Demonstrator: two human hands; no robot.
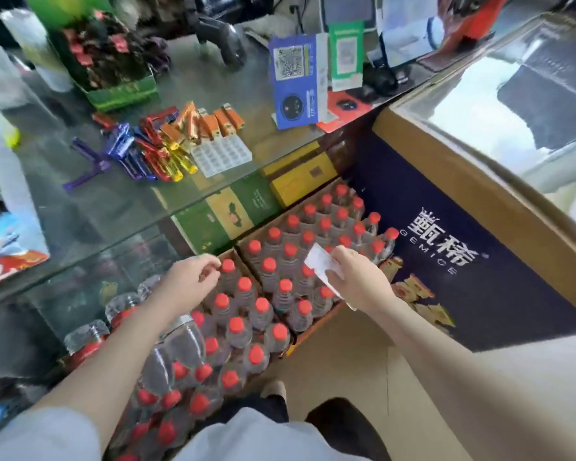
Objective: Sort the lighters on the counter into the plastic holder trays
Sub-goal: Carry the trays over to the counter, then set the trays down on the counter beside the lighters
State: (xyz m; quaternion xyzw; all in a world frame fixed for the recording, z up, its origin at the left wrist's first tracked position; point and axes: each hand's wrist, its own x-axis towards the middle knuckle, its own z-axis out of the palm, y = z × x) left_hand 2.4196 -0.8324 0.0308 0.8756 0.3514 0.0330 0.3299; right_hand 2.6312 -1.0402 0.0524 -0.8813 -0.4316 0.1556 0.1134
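Right hand pinching a clear plastic tray, left hand loosely curled, holding nothing, lighters heaped on glass tabletop, red-capped bottles below

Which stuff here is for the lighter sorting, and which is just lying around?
For the job:
- heap of purple, red, yellow and orange lighters
- white plastic grid tray on the glass counter
- clear plastic tray in the right hand

Just lying about:
- red-capped water bottles
- blue QR-code sign
- green display box
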